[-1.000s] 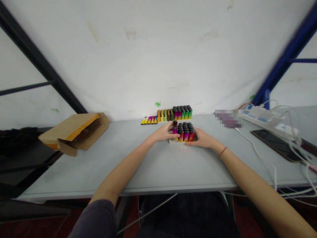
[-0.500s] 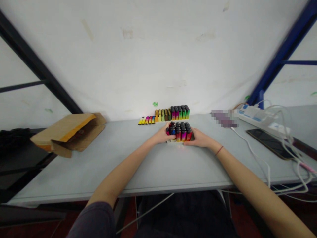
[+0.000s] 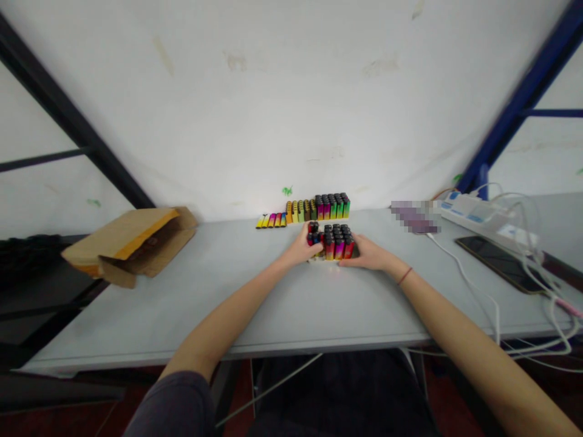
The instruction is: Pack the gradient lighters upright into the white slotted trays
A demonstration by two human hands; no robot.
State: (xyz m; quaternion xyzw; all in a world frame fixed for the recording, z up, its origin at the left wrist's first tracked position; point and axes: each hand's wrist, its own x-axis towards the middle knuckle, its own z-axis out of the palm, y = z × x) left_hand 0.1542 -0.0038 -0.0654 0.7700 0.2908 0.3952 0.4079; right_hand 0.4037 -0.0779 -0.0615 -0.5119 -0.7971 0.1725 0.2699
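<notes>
A tight block of upright lighters (image 3: 337,244) with black tops and red-to-yellow bodies stands on a pale base near the table's back edge. My left hand (image 3: 303,247) holds its left side, with the fingers over the lighters there. My right hand (image 3: 368,255) presses against its lower right corner, and a thin red band circles that wrist. Behind the block stands a row of upright lighters (image 3: 332,206) in graded colours. Further left, several lighters (image 3: 272,221) lie side by side. The hands hide the block's lower corners.
A torn-open cardboard envelope (image 3: 132,246) lies at the table's left end. To the right are a blurred object (image 3: 414,217), a white power strip (image 3: 483,217), a dark phone (image 3: 496,264) and white cables (image 3: 469,285). Dark and blue metal frame bars (image 3: 523,103) flank the white wall.
My left hand has shifted slightly left along the block, and more lighter tops show by its fingers. The view has moved a little, while my right hand stays at the block's corner.
</notes>
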